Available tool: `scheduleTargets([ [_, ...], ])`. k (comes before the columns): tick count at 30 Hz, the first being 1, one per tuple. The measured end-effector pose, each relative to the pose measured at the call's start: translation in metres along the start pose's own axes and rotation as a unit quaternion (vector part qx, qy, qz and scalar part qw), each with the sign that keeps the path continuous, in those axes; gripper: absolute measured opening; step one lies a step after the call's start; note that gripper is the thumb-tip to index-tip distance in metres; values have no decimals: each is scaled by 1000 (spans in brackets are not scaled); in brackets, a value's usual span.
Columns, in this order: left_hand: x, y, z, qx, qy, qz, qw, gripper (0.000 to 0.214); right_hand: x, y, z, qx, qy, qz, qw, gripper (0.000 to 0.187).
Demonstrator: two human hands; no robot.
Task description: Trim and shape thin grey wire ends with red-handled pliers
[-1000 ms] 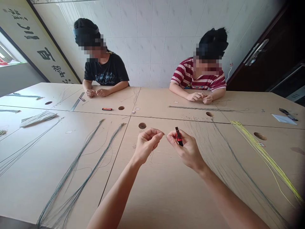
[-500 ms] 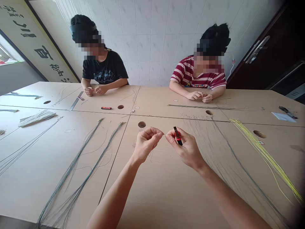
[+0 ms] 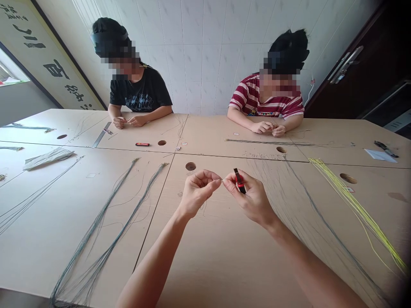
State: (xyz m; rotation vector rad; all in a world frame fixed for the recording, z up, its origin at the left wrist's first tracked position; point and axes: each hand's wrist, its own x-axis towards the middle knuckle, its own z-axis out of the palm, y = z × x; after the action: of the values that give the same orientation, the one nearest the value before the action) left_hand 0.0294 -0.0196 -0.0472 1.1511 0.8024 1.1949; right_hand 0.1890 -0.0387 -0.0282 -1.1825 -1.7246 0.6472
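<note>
Over the middle of the table, my left hand (image 3: 201,190) pinches a thin cord (image 3: 204,207), and a loose length of it hangs below the fingers. My right hand (image 3: 248,194) is closed, with a small black-and-red tool (image 3: 239,181) held across its fingers; I cannot make out the tool's exact kind. The right thumb and fingertip meet the left fingertips at a tiny point, where any small piece between them is too fine to name. Nearest on the left lie two bundles of grey-green cords (image 3: 128,214) with metal-looking ends.
Yellow cords (image 3: 353,201) and a fine grey strand (image 3: 316,209) lie to the right. Across the table (image 3: 199,265) sit two people, one in black (image 3: 141,92), one in striped red (image 3: 266,96), hands together. Round holes (image 3: 190,166) pierce the tabletop. A red-and-black item (image 3: 142,144) lies farther back.
My fingertips have come slightly closer together. The whole view has shifted a little; the tool and cord stay in my hands.
</note>
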Motion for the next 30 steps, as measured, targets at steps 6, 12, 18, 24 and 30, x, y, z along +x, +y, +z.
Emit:
scheduleTargets([
  [6, 0, 1, 0, 2, -2, 0, 1000, 22, 0, 1, 0, 1, -1, -3, 1000, 22],
  [12, -1, 4, 1, 3, -4, 3, 1000, 21, 0, 0, -1, -4, 3, -9, 1000, 21],
  [18, -1, 5, 2, 1, -4, -1, 1000, 22, 0, 1, 0, -12, 2, -15, 1000, 22],
  [24, -2, 6, 2, 12, 0, 1, 1000, 22, -1, 0, -1, -16, 3, -22, 1000, 21],
  [30, -3, 8, 1, 25, -1, 8, 1000, 22, 0, 0, -3, -36, 3, -37, 999, 21],
])
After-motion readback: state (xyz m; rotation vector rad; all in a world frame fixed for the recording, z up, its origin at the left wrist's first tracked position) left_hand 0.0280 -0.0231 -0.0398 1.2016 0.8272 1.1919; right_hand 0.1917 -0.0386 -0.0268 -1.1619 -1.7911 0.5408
